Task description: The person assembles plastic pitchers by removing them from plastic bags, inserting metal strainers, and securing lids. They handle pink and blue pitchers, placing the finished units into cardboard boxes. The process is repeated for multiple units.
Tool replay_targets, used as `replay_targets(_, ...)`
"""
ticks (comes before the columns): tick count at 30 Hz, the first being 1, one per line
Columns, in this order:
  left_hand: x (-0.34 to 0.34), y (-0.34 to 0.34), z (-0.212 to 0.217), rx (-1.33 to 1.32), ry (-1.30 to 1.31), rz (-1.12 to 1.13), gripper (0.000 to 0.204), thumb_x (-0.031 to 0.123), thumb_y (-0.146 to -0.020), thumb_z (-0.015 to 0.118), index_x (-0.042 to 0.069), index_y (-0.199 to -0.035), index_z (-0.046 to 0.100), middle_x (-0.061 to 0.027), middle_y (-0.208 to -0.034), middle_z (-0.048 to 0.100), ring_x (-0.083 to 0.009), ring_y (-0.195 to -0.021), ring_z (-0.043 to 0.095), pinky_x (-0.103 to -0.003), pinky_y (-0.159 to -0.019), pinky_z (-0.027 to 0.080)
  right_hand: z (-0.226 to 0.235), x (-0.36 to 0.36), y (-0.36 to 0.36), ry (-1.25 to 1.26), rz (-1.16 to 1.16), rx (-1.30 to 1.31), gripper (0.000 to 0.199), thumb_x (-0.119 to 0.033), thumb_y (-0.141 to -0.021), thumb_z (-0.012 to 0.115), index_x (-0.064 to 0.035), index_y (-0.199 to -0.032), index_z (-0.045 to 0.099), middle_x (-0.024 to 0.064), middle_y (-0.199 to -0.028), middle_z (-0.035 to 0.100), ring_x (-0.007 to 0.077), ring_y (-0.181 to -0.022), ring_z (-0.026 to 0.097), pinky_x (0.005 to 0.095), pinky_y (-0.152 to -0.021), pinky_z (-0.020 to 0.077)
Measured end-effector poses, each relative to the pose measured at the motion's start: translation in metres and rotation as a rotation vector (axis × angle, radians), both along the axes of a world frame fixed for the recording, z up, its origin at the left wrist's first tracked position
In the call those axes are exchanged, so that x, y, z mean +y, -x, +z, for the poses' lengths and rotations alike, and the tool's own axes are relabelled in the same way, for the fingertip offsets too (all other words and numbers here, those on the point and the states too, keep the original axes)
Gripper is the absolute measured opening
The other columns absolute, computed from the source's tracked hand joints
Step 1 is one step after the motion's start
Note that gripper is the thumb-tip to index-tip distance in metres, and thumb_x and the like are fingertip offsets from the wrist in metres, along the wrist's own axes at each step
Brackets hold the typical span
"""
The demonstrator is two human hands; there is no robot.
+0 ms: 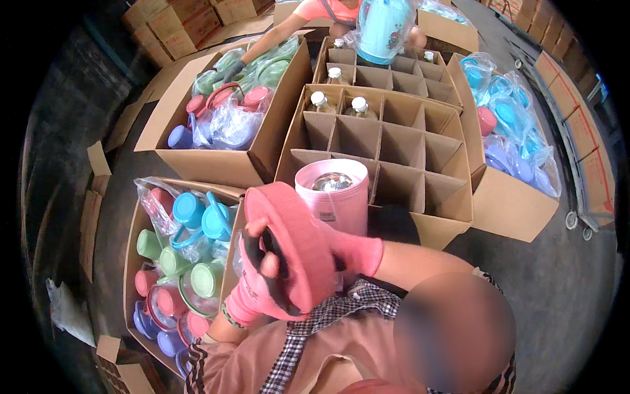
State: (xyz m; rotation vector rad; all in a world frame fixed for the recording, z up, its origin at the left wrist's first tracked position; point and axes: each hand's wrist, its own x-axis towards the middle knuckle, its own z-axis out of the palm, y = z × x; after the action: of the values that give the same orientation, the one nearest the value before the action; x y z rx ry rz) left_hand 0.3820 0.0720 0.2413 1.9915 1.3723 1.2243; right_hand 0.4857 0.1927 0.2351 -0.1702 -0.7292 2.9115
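In front of my chest is a round pink plastic part (307,236) with a thick rim, slightly blurred. My left hand (259,289), in a pink glove with a dark palm and bare fingertips, is closed around it. My right hand (348,249), also in a pink glove, meets the part from the right. Its fingers are hidden behind the part. Just beyond stands an upright pink thermos body (341,210), its top uncovered and a silvery liner (332,182) showing inside.
A divided carton (453,203) ahead holds a few white-capped bottles (319,101). Left are cartons of colourful plastic pieces (203,226) and bagged ones (236,121); another carton (518,207) stands right. Across, a co-worker's arm (279,36) reaches into a carton near a wrapped light-blue thermos (380,33).
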Motion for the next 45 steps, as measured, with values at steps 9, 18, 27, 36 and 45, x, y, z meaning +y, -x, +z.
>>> replay_targets(9, 0.01, 0.008, 0.014, -0.019, 0.064, 0.091, 0.114, 0.049, -0.042, 0.075, 0.011, -0.133, 0.017, -0.0228, -0.131, 0.015, -0.0399, -0.117, 0.024, -0.049, -0.094, 0.022, 0.003, -0.005, 0.0, -0.692, -0.365, 0.158, 0.054, -0.024, -0.079, 0.056, -0.0012, -0.12, 0.031, 0.0132, -0.113, 0.049, 0.0225, -0.103, 0.049, 0.0317, -0.086, 0.039)
replay_targets(18, 0.066, 0.051, 0.013, -0.378, 0.235, -0.042, 0.107, 0.048, -0.049, 0.075, 0.003, -0.13, 0.022, -0.01, -0.127, 0.033, -0.0194, -0.112, 0.036, -0.034, -0.092, 0.03, 0.002, 0.072, -0.032, -0.519, 0.038, 0.093, 0.037, -0.035, -0.087, 0.043, -0.0025, -0.103, 0.05, 0.0101, -0.093, 0.056, 0.0143, -0.076, 0.056, 0.0275, -0.067, 0.0465)
replay_targets(27, 0.218, 0.071, 0.009, -0.054, 0.789, -0.327, 0.062, 0.019, -0.061, 0.067, 0.002, -0.115, 0.042, -0.002, -0.097, 0.049, -0.0104, -0.088, 0.043, -0.024, -0.081, 0.036, -0.102, 0.213, -0.052, -0.488, -0.593, -0.614, 0.069, -0.066, -0.073, 0.041, -0.0093, -0.114, 0.043, 0.007, -0.096, 0.049, 0.0156, -0.08, 0.049, 0.0297, -0.069, 0.0425)
replay_targets(36, 0.198, 0.041, 0.016, 0.212, 0.555, -0.248, 0.063, 0.035, -0.072, 0.058, -0.001, -0.121, 0.04, -0.0182, -0.116, 0.046, -0.0266, -0.11, 0.043, -0.033, -0.091, 0.033, -0.1, 0.171, -0.031, -0.21, -0.279, -0.048, 0.055, -0.045, -0.085, 0.04, -0.0004, -0.117, 0.038, 0.0122, -0.114, 0.047, 0.0212, -0.106, 0.047, 0.0328, -0.093, 0.0359)
replay_targets(45, 0.14, 0.042, -0.072, -0.503, 0.128, 0.379, 0.067, 0.054, -0.083, 0.031, -0.004, -0.114, 0.041, -0.0171, -0.114, 0.046, -0.0236, -0.108, 0.043, -0.034, -0.092, 0.032, -0.081, 0.159, -0.022, -0.276, -0.465, -0.118, 0.035, -0.024, -0.083, 0.05, 0.0007, -0.108, 0.048, 0.0093, -0.104, 0.052, 0.0149, -0.096, 0.05, 0.0264, -0.085, 0.04)
